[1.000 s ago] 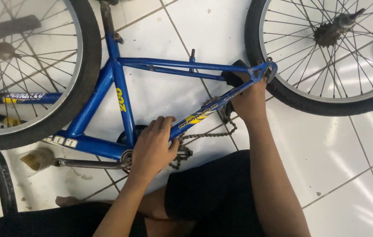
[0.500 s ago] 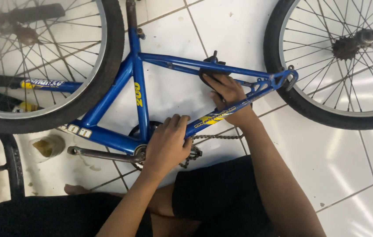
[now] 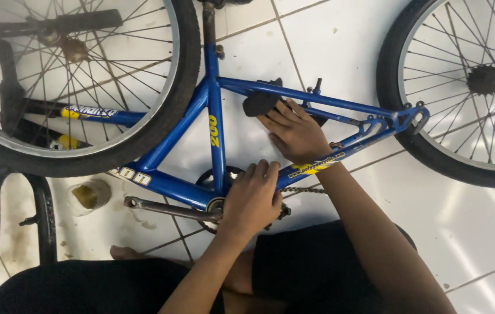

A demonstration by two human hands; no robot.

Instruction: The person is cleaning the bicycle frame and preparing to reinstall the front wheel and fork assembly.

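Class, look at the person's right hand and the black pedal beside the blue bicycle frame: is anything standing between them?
Nothing visible does. The right hand lies flat inside the blue bicycle frame, fingertips right at the black pedal, seemingly touching it. The frame's tubes pass around the hand, not between it and the pedal. The left hand rests lower, at the crank.

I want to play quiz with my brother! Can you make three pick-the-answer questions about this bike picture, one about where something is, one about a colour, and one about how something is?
1. Where does the left hand rest?
A. on the crank area at the frame's bottom
B. on a tyre
C. on the floor

2. What colour is the bike frame?
A. red
B. blue
C. green

3. How is the bike lying?
A. upright on its wheels
B. hanging from a hook
C. flat on the tiled floor

Answers: 1 A, its fingers cover the crank hub beside the crank arm. 2 B, every tube is blue. 3 C, both wheels lie sideways on the tiles.
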